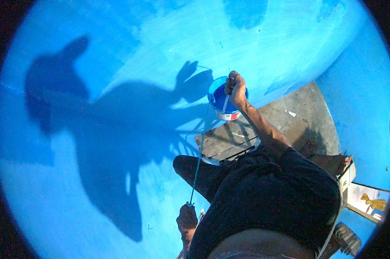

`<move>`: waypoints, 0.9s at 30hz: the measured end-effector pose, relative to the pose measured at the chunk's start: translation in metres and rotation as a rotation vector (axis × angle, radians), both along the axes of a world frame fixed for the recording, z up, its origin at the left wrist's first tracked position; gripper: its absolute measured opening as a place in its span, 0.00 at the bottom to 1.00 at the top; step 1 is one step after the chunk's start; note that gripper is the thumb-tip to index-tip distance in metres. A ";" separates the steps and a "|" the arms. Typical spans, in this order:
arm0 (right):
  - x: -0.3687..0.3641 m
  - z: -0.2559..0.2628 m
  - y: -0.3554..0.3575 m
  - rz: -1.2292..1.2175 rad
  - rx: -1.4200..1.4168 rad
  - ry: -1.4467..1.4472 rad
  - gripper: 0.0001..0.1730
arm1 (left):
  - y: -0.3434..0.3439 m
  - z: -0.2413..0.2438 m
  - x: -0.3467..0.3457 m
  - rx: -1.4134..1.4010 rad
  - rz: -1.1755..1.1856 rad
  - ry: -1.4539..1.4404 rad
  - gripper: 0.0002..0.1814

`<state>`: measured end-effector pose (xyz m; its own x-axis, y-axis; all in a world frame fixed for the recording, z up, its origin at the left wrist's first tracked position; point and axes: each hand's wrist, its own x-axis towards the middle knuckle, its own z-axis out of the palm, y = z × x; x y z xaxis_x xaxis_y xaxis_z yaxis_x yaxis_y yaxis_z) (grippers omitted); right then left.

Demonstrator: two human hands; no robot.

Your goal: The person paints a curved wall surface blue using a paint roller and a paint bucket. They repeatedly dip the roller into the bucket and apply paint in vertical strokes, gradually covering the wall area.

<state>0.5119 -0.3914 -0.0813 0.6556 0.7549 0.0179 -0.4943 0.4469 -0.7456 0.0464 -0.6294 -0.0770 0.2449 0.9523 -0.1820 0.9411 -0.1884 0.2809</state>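
Observation:
A blue plastic bucket (228,117) with blue paint inside is near the upper middle, a label on its side. My right hand (236,88), fingers curled, is over the bucket's rim; a narrow light strip (226,103) extends from it into the bucket. Whether that is a stick or the bucket's handle, I cannot tell. Lower down, my left hand (187,217) is closed around the lower end of a thin greenish cord or rod (199,158). Its upper end reaches the bucket's left side. Much of the left hand is in shade.
A large curved wall (169,19), painted in uneven blues, bears my shadow. Below the bucket are grey concrete ground (302,110) and dark metal bars (237,153). At the right, a box-like object (348,174) stands near a ledge (365,212) with a yellowish item (374,203).

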 end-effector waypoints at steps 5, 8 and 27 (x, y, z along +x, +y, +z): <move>0.007 0.003 0.001 -0.023 0.011 0.041 0.14 | -0.001 -0.017 0.002 -0.084 0.038 0.113 0.13; 0.007 0.003 -0.001 -0.006 -0.036 0.054 0.15 | -0.002 -0.034 -0.007 -0.139 0.054 0.215 0.14; -0.024 0.010 -0.014 0.048 -0.104 0.017 0.17 | -0.013 0.024 0.011 -0.024 0.104 0.123 0.15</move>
